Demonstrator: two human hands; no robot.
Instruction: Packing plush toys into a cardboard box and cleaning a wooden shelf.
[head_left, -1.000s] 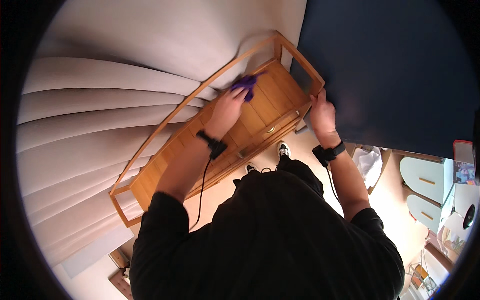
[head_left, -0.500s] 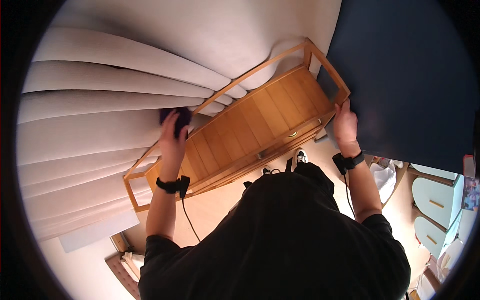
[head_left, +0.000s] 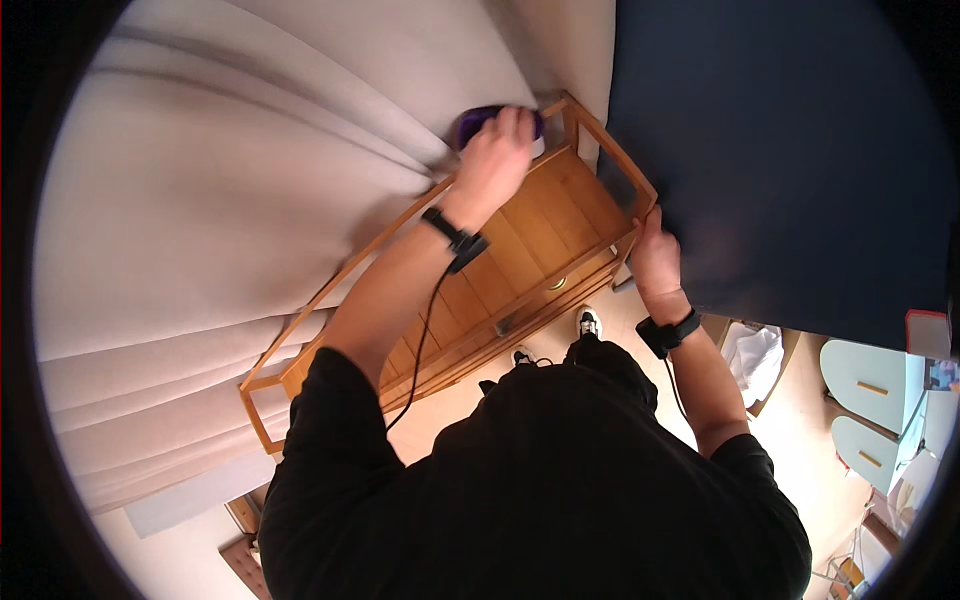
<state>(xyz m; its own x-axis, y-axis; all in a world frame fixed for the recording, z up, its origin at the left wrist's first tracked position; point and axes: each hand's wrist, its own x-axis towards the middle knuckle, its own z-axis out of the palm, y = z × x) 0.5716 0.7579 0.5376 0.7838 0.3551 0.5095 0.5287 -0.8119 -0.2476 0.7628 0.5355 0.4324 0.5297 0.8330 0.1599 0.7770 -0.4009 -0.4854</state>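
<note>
Pale curtains [head_left: 200, 250] hang behind a slatted wooden shelf unit [head_left: 545, 230], with a dark blue panel [head_left: 780, 150] to the right. Near the far end of the rear rail [head_left: 376, 244], the left hand [head_left: 503, 145] bends its fingers over a purple cloth [head_left: 476, 126]. Wiping well likely means even pressure along the wood without snagging fabric. The left arm stretches diagonally across; the right hand [head_left: 657, 258] grips the front corner [head_left: 646, 189], bracing.
</note>
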